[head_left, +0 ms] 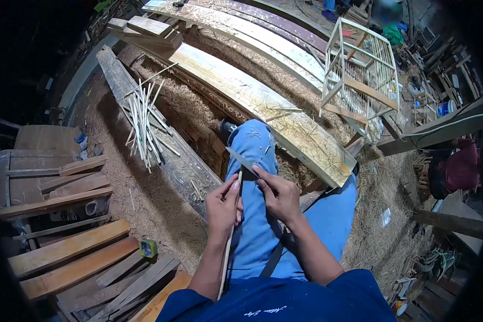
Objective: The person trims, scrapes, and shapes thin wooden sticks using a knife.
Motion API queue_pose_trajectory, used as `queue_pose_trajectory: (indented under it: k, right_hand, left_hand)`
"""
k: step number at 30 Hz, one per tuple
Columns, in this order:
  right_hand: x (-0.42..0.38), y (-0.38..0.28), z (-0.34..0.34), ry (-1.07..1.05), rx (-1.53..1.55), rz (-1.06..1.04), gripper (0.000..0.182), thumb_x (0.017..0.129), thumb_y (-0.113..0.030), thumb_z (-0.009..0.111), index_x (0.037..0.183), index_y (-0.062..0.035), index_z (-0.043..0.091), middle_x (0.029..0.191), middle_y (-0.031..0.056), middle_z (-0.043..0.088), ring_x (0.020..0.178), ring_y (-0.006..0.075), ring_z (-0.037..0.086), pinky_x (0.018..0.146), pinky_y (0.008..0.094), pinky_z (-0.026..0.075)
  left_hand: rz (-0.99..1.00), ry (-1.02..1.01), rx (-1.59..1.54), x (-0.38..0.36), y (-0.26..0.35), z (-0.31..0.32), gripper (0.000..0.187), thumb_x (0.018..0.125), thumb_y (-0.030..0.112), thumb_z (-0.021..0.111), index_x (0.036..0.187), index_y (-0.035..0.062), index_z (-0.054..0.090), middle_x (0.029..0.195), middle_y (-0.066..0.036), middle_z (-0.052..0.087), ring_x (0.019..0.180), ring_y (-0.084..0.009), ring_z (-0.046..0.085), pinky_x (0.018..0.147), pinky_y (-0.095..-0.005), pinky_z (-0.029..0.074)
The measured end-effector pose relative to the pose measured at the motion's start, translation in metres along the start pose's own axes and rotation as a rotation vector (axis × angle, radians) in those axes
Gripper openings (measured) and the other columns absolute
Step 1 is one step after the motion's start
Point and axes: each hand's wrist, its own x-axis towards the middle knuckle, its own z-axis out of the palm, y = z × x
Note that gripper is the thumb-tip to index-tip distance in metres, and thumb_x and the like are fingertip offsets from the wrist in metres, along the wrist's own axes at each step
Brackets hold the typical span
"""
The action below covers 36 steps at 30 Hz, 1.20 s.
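Observation:
My left hand [223,206] is closed around a thin pale wooden stick [227,257], its upper end showing just above my fingertips. The stick's lower part runs down along my left forearm toward my body. In my right hand [280,197] is a knife [240,159], gripped close to the blade, which points up and left over my knee in blue jeans [252,140]. The blade crosses just above the stick's tip. Part of a dark strip [273,258] shows under my right forearm. A bundle of similar thin sticks [143,124] lies on a weathered plank [185,174] ahead to the left.
A broad pale board [236,88] littered with shavings stretches ahead of my knees. On its right stands a slatted wooden cage [362,72]. Stacked planks [72,255] and a yellow tape measure [148,248] lie at left. Shavings cover the ground [378,188].

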Motion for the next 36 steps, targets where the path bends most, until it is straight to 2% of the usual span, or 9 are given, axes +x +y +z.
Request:
queue_pose_trajectory:
  k: [2, 4, 5, 8, 14, 17, 21, 23, 36]
  right_hand:
    - [0.0, -0.003, -0.005, -0.061, -0.038, -0.019, 0.039, 0.09, -0.019, 0.067, 0.127, -0.0283, 0.065, 0.075, 0.0123, 0.064, 0.065, 0.0308, 0.064, 0.059, 0.0421, 0.05]
    - [0.004, -0.007, -0.009, -0.079, -0.052, -0.022, 0.038, 0.09, -0.02, 0.066, 0.127, -0.0282, 0.065, 0.075, 0.0123, 0.065, 0.065, 0.0307, 0.064, 0.059, 0.0421, 0.05]
    - [0.008, -0.009, -0.01, -0.099, -0.062, -0.022, 0.038, 0.09, -0.02, 0.066, 0.127, -0.0282, 0.065, 0.075, 0.0123, 0.065, 0.065, 0.0306, 0.064, 0.059, 0.0421, 0.05]
    - [0.014, -0.003, -0.004, -0.104, -0.037, -0.042, 0.039, 0.09, -0.02, 0.066, 0.128, -0.0283, 0.064, 0.076, 0.0122, 0.065, 0.064, 0.0304, 0.064, 0.059, 0.0417, 0.05]
    - [0.015, 0.001, -0.002, -0.172, -0.023, -0.009, 0.04, 0.09, -0.02, 0.065, 0.129, -0.0286, 0.064, 0.076, 0.0123, 0.065, 0.065, 0.031, 0.064, 0.059, 0.042, 0.05]
    - [0.015, -0.003, -0.001, -0.187, -0.041, 0.049, 0.039, 0.087, -0.01, 0.069, 0.125, -0.0188, 0.067, 0.087, 0.0161, 0.07, 0.071, 0.0304, 0.068, 0.064, 0.0369, 0.052]
    - [0.016, 0.001, 0.004, -0.133, -0.006, 0.054, 0.041, 0.086, -0.009, 0.07, 0.125, -0.0184, 0.067, 0.086, 0.016, 0.07, 0.07, 0.0299, 0.067, 0.063, 0.0364, 0.052]
    - [0.017, 0.003, 0.006, -0.101, -0.043, 0.027, 0.04, 0.089, -0.02, 0.067, 0.128, -0.0279, 0.064, 0.073, 0.0111, 0.063, 0.062, 0.0309, 0.063, 0.056, 0.0427, 0.049]
    - [0.008, -0.006, 0.01, -0.026, -0.239, 0.029, 0.039, 0.09, -0.028, 0.066, 0.128, -0.035, 0.063, 0.065, 0.0075, 0.056, 0.056, 0.03, 0.06, 0.049, 0.0447, 0.045]
  left_hand:
    - [0.004, 0.001, -0.025, 0.009, 0.005, 0.003, 0.031, 0.099, 0.023, 0.06, 0.12, 0.0006, 0.066, 0.056, 0.0, 0.053, 0.037, -0.0055, 0.043, 0.033, -0.022, 0.031]
    - [0.04, -0.035, 0.025, 0.019, 0.008, 0.005, 0.028, 0.099, 0.023, 0.06, 0.111, -0.0003, 0.068, 0.056, 0.0, 0.054, 0.037, -0.0059, 0.045, 0.033, -0.0221, 0.031]
    - [0.063, -0.072, 0.007, 0.022, 0.009, 0.005, 0.025, 0.099, 0.024, 0.061, 0.097, 0.0, 0.068, 0.057, 0.0, 0.055, 0.037, -0.0065, 0.046, 0.033, -0.0221, 0.032]
    - [0.074, -0.07, 0.062, 0.028, 0.01, 0.006, 0.023, 0.099, 0.022, 0.06, 0.087, 0.0037, 0.066, 0.056, 0.001, 0.054, 0.035, -0.0064, 0.044, 0.032, -0.0221, 0.031]
    - [0.01, -0.092, 0.088, 0.032, 0.011, 0.002, 0.027, 0.1, 0.022, 0.058, 0.08, 0.0044, 0.064, 0.054, 0.002, 0.051, 0.035, -0.0054, 0.041, 0.032, -0.0224, 0.029]
    - [-0.03, -0.091, 0.011, 0.034, 0.008, -0.001, 0.024, 0.1, 0.022, 0.058, 0.093, 0.0019, 0.068, 0.053, 0.002, 0.051, 0.035, -0.0048, 0.039, 0.032, -0.0216, 0.028]
    - [-0.061, -0.091, -0.099, 0.03, 0.003, -0.004, 0.027, 0.1, 0.022, 0.059, 0.116, 0.0018, 0.069, 0.054, 0.001, 0.052, 0.035, -0.0043, 0.038, 0.032, -0.0211, 0.028]
    - [-0.059, -0.088, -0.099, 0.031, 0.0, -0.006, 0.028, 0.1, 0.021, 0.059, 0.119, 0.0024, 0.068, 0.054, 0.001, 0.052, 0.035, -0.0043, 0.038, 0.032, -0.021, 0.028]
    - [0.0, -0.08, -0.037, 0.024, -0.005, -0.006, 0.031, 0.1, 0.021, 0.059, 0.125, 0.0046, 0.065, 0.054, 0.002, 0.049, 0.035, -0.0045, 0.038, 0.032, -0.0205, 0.027]
